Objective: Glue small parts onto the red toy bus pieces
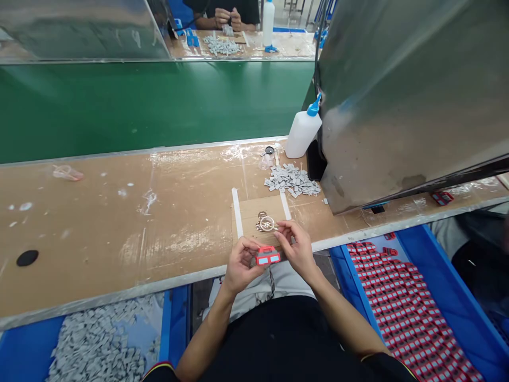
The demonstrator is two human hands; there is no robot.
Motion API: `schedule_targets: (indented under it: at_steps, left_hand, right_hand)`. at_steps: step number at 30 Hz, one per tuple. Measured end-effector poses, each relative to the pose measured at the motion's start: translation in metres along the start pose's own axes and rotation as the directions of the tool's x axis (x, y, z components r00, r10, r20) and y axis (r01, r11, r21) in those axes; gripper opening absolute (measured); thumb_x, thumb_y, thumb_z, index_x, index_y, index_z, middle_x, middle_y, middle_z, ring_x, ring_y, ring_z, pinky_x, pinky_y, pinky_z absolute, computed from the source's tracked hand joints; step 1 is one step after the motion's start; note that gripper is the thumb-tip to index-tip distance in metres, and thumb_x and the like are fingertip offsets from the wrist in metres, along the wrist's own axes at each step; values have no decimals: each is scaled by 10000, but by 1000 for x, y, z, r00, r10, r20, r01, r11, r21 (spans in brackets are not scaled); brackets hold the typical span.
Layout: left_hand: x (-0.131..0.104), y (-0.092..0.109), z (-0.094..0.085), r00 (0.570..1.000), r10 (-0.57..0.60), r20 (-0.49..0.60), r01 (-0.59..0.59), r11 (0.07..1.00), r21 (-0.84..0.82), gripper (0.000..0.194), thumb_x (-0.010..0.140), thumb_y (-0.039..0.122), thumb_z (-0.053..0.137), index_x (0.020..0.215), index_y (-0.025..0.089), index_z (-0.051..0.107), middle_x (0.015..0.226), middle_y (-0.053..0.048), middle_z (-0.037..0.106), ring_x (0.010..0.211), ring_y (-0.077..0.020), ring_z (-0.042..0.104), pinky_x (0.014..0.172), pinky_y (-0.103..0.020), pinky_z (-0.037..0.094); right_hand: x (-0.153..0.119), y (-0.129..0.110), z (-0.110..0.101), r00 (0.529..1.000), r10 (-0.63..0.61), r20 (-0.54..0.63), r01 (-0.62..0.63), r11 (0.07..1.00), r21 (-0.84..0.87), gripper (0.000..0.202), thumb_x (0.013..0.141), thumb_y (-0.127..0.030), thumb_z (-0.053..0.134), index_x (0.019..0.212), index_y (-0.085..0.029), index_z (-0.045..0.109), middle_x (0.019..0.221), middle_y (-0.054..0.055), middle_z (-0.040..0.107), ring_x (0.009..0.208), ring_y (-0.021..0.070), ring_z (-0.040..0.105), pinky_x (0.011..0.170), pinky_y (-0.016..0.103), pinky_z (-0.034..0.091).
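Observation:
My left hand (243,265) grips a small red toy car (268,256) with grey and pale window panels, just over the table's front edge. My right hand (296,246) is closed, thumb and forefinger pinched on what looks like a thin white stick (275,228). The stick's tip reaches a small round clear cup (267,223), and its exact contact is too small to tell. Beside the cup, small shiny metal rings (261,215) lie on a cardboard sheet (250,212) taped down with white strips.
Loose grey pieces (292,180) lie beyond the cardboard, beside a white squeeze bottle (304,132). A metal panel (397,106) stands at right. Blue bins hold red cars (401,302) and grey pieces (99,339). Across the green belt (159,106), another person's hands (228,18) work.

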State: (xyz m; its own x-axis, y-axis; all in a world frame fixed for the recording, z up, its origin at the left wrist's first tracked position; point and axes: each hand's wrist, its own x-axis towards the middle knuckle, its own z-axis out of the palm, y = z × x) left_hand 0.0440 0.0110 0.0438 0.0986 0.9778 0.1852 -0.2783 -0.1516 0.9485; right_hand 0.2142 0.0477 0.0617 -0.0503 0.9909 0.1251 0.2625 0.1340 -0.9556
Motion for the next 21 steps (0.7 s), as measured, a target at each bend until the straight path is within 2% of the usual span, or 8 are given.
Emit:
schedule_targets:
  at_steps: [4,6,8,11,13,17,21]
  left_hand:
    - [3,-1,-3,996,-26,-86,25,1000,-10,391,798,367,856,895,211,511,814,19,685,660,-112,701,591,-192,555]
    - [3,0,-3,992,-36,-122,36,999,1,394,797,378,857,978,216,547,803,34,695,612,-100,692,563,-178,543]
    - [3,0,-4,990,-35,-136,40,999,35,397,804,380,850,1069,207,611,845,9,731,645,-119,718,591,-194,566]
    - [2,-1,-5,992,-41,-119,52,995,88,332,825,375,827,1063,176,708,942,-59,771,790,-177,761,699,-246,610]
    - [2,-1,-6,993,-88,-76,96,990,106,313,825,375,825,1034,160,736,970,-85,780,845,-202,766,748,-271,620]
    - [1,-1,-7,980,-200,7,196,966,166,301,826,352,818,1032,147,741,967,-94,785,853,-207,761,778,-274,618]
    - [1,1,-5,979,-206,1,202,958,205,246,852,313,783,1028,151,723,937,-82,785,825,-190,764,767,-250,612]
  right_hand:
    - [7,-4,1,996,-91,6,91,995,-49,133,948,-291,614,910,-257,737,860,52,701,700,191,612,652,324,514]
    - [11,-6,1,994,-110,18,111,992,-61,133,950,-288,617,921,-262,744,870,51,706,702,191,616,672,326,525]
    - [15,-8,1,990,-136,48,139,987,-78,124,946,-271,623,923,-259,744,885,53,711,723,193,627,709,328,537]
    - [22,-10,1,978,-175,111,187,975,-118,107,938,-230,630,907,-251,731,897,56,711,778,202,653,757,329,545]
    - [25,-11,0,971,-196,141,215,966,-142,103,943,-213,627,921,-242,724,910,59,710,810,204,666,775,327,547]
    - [27,-7,0,962,-230,148,253,954,-162,125,971,-204,597,973,-213,722,953,71,714,825,193,679,787,315,555]
    - [27,-3,1,961,-246,126,265,950,-167,161,985,-228,584,975,-212,744,934,72,722,837,192,686,768,306,559]
